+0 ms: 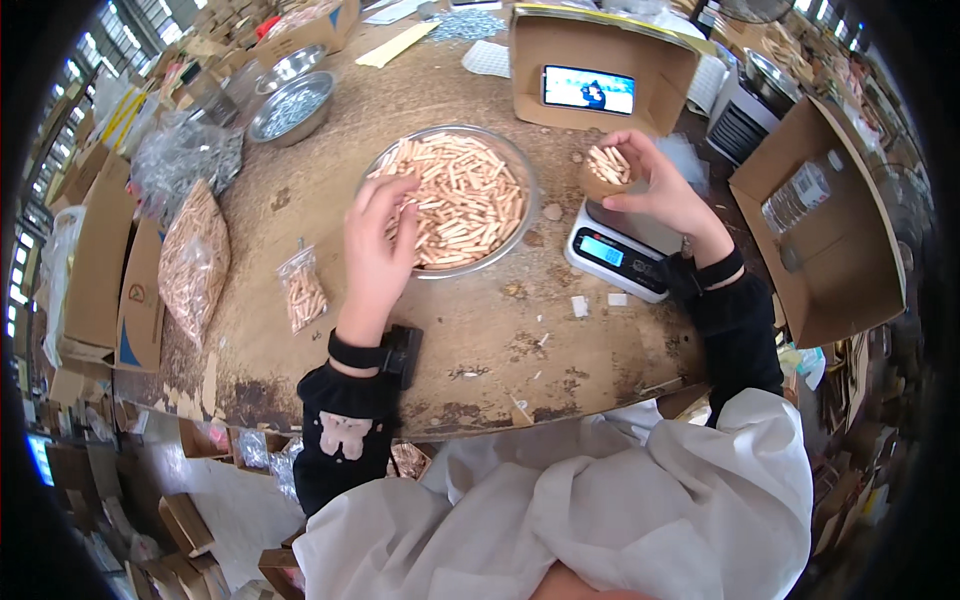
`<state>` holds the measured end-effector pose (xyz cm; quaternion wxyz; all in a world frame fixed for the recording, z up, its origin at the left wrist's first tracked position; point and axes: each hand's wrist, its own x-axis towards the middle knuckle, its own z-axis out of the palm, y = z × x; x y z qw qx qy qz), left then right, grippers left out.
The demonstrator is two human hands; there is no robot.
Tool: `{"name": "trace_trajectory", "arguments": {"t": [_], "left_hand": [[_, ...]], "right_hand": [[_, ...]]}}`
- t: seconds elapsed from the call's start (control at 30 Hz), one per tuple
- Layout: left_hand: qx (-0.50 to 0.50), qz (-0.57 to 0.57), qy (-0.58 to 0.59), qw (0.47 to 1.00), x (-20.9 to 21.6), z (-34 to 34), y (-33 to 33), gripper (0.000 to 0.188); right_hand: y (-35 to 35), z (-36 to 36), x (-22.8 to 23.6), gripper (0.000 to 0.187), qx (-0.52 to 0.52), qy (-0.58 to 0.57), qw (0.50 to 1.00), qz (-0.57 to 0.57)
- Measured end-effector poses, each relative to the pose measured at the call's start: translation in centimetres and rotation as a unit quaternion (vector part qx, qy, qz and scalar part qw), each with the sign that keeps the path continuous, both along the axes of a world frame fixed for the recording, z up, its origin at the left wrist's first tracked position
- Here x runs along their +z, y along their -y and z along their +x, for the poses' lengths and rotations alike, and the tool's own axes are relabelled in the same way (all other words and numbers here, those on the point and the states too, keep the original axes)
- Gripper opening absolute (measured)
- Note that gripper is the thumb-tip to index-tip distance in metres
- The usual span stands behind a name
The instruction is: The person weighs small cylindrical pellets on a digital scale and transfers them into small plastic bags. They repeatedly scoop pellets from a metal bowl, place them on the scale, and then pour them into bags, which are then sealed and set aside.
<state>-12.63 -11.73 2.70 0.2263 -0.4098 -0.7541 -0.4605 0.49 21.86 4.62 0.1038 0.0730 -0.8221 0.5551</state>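
Observation:
A wide metal bowl [527, 222] full of short wooden dowels [470, 200] stands in the middle of the table. My left hand [380, 232] is at the bowl's left side, its fingers curved over the dowels with thumb and fingers apart; nothing shows between them. To the right, my right hand [660, 185] grips a small brown cup [600, 188] with dowels in it. That cup is at the far part of a white digital scale [618, 256] with a lit display; whether it touches the scale I cannot tell.
A small bag of dowels [303, 290] and a larger bag [194, 265] lie left. Two metal bowls [292, 105] stand behind them. A phone [588, 90] leans inside an opened carton [606, 40] at the back. Another carton [830, 270] with a plastic bottle [797, 198] stands right.

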Motion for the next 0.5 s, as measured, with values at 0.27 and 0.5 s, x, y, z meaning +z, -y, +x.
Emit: {"name": "trace_trajectory", "arguments": {"t": [0.27, 0.5], "left_hand": [[0.002, -0.038, 0.042, 0.998, -0.7, -0.1, -0.3, 0.012], [0.020, -0.141, 0.065, 0.988, -0.2, 0.6, 0.0, 0.018]], "right_hand": [[-4.4, 3.4, -1.6, 0.085, -0.085, -0.007, 0.986, 0.145], [-9.4, 4.6, -1.8, 0.064, -0.177, -0.029, 0.978, 0.105]]}}
